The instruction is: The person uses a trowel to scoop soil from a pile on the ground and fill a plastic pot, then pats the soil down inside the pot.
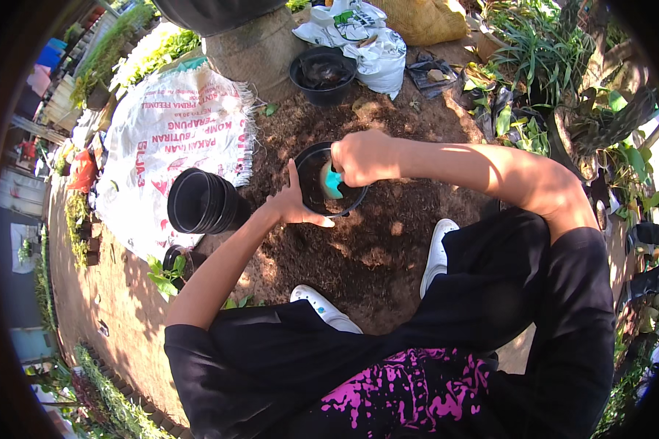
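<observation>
A round black plastic pot (356, 207) with dark soil inside stands on loose soil between the person's feet and the pots beyond. My left hand (295, 201) rests against its left side, thumb and index finger spread around the rim. Over the pot's upper right part, my right hand (362, 158) is closed on a small tool with a turquoise part (333, 182), its lower end down inside the pot. The fist covers the tool's grip, so its exact kind cannot be told.
Stacked black pots (197, 202) lie tilted beside a printed white woven sack (192, 120) at left. Beyond are a black basin (324, 77), a white plastic bag (381, 57) and a large yellowish sack (423, 22). A small potted plant (167, 274) is near my left forearm.
</observation>
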Demonstrator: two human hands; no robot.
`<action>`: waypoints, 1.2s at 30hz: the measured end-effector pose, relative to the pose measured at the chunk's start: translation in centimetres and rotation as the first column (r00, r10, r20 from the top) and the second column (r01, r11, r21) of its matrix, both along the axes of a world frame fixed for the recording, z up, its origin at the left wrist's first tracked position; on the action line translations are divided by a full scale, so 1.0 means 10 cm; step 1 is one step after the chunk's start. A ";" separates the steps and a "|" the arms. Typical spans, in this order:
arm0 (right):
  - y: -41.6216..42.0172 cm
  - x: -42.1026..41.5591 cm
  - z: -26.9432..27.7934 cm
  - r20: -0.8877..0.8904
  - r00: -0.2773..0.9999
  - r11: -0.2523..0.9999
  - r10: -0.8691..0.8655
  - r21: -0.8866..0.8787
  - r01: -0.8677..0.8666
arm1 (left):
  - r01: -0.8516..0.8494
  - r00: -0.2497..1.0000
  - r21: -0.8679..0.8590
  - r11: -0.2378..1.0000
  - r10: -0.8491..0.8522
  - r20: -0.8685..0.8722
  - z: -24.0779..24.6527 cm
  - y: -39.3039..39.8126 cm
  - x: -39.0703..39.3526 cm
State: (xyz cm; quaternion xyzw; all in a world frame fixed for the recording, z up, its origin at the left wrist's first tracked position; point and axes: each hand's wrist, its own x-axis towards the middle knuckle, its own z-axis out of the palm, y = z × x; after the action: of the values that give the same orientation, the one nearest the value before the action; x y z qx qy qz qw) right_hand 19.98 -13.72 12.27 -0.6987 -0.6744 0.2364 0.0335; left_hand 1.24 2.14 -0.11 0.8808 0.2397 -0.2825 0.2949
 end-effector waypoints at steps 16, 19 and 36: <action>0.09 -0.16 -0.05 0.159 0.986 0.986 0.058 -0.162 -0.032 | -0.046 0.993 -0.008 0.999 0.046 0.111 -0.19 0.03 -0.08; 0.17 -0.14 0.30 0.203 0.978 0.974 0.057 -0.225 -0.010 | -0.056 0.993 0.019 0.998 0.054 0.107 -0.20 0.05 -0.11; 0.07 -0.11 0.31 0.277 0.960 0.989 0.044 -0.145 -0.003 | -0.018 0.998 0.066 0.998 0.015 0.053 -0.16 0.01 0.00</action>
State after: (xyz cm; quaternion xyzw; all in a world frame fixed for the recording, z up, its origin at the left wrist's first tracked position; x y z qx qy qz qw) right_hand 18.86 -13.03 15.37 -0.7176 -0.6620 0.1832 -0.1151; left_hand 1.27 2.28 -1.67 0.8953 0.2485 -0.2485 0.2739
